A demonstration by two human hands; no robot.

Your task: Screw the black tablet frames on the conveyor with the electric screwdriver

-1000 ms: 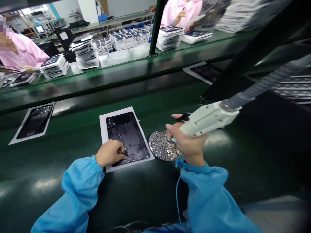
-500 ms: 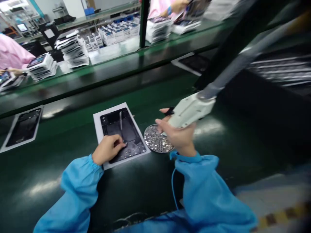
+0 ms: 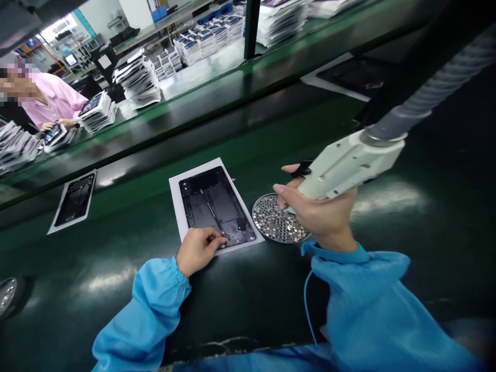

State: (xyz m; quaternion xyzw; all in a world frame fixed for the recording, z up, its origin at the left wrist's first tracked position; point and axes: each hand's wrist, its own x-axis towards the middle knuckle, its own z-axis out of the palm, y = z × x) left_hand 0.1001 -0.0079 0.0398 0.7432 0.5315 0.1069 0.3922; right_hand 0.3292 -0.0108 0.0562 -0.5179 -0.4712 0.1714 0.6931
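Observation:
A black flat device frame (image 3: 215,204) lies on a white sheet (image 3: 176,201) on the green belt. My left hand (image 3: 199,250) rests at the frame's near edge, fingers curled in a pinch on its lower part; what they hold, if anything, is too small to see. My right hand (image 3: 323,217) grips a white electric screwdriver (image 3: 349,163) with a grey hose (image 3: 437,93) rising to the upper right. The tool's tip is hidden behind my hand, over a round perforated dish of screws (image 3: 273,225) just right of the frame.
A second black frame on a white sheet (image 3: 73,201) lies to the left, another (image 3: 349,75) to the far right. Stacks of parts (image 3: 137,82) line the far bench, where a person in pink (image 3: 50,101) works. A round metal dish (image 3: 8,294) sits at the left edge.
My view swung about; both hands keep their places, the left at the frame's near edge, the right holding the screwdriver over the screw dish.

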